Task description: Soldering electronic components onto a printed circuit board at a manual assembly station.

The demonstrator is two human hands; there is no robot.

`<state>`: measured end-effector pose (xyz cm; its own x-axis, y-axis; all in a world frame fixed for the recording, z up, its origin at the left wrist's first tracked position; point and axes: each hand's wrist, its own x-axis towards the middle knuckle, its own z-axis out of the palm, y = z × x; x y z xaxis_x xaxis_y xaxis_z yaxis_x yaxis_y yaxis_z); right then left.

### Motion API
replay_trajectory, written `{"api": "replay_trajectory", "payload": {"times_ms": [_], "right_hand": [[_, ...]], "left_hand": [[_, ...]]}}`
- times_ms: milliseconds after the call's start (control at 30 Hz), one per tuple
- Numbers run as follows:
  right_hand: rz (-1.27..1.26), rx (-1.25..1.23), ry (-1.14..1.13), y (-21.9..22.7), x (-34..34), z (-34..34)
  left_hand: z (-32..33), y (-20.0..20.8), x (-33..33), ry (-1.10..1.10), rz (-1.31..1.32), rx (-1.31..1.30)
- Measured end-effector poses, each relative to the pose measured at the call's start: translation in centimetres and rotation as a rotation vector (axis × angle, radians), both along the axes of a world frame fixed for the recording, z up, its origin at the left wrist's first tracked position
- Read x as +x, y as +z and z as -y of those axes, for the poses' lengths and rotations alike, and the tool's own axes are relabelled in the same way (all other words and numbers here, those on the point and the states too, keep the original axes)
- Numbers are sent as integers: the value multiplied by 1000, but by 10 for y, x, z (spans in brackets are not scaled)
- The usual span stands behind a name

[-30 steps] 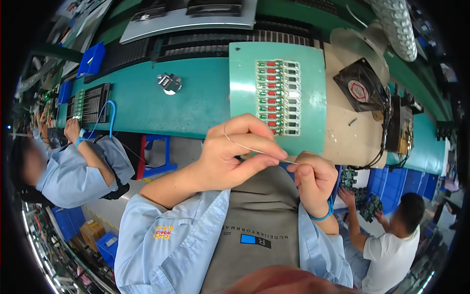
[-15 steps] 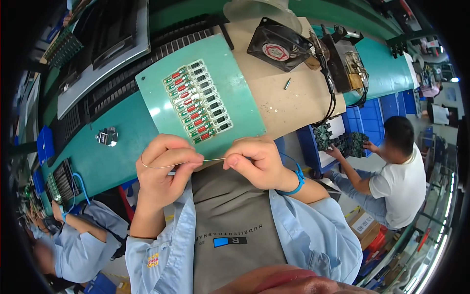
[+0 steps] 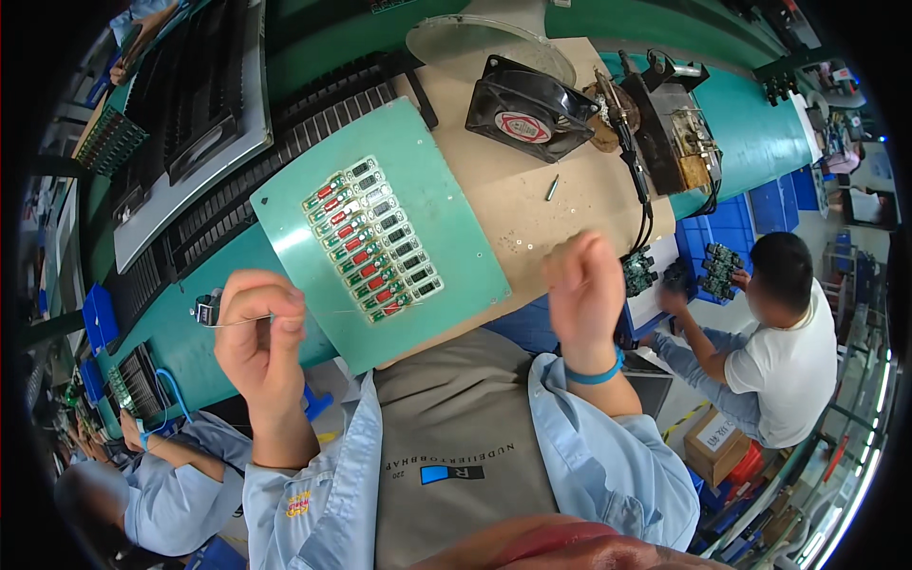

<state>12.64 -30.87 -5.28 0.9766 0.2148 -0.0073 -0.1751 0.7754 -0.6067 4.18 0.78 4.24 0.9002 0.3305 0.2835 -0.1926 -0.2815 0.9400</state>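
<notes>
Scene was bright, fairly evenly lit. White light strips (image 3: 866, 432) glowed at the lower right edge. Glare whitened the left side of the green panel (image 3: 439, 214); thin wire (image 3: 351, 312) showed only faintly against it. Right hand (image 3: 585, 296) was smeared, motion blur; left hand (image 3: 256, 332) came out reasonably sharp. Fisheye bent straight edges, corners went black, detail near the rim was soft.

There is one left grip (image 3: 258, 332) and one right grip (image 3: 585, 290), with one wire (image 3: 351, 311) in the left. Ahead, between them, lies one panel (image 3: 451, 218) carrying about ten boards (image 3: 378, 242). Beyond the right grip sit one fan (image 3: 522, 125), one hood (image 3: 494, 46) and one rod (image 3: 552, 187); below it, one wristband (image 3: 596, 371). Just beside the left grip: one metal block (image 3: 203, 309).
</notes>
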Motion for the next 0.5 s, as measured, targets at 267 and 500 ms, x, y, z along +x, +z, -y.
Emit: {"api": "replay_trajectory", "payload": {"times_ms": [267,500], "right_hand": [[-330,290,-282,15,99,17],[-6,66,-445,-2,83,37]], "left_hand": [[-7,-3,-4,-17,-23,135],[-20,-5,-27,66,-17,160]]}}
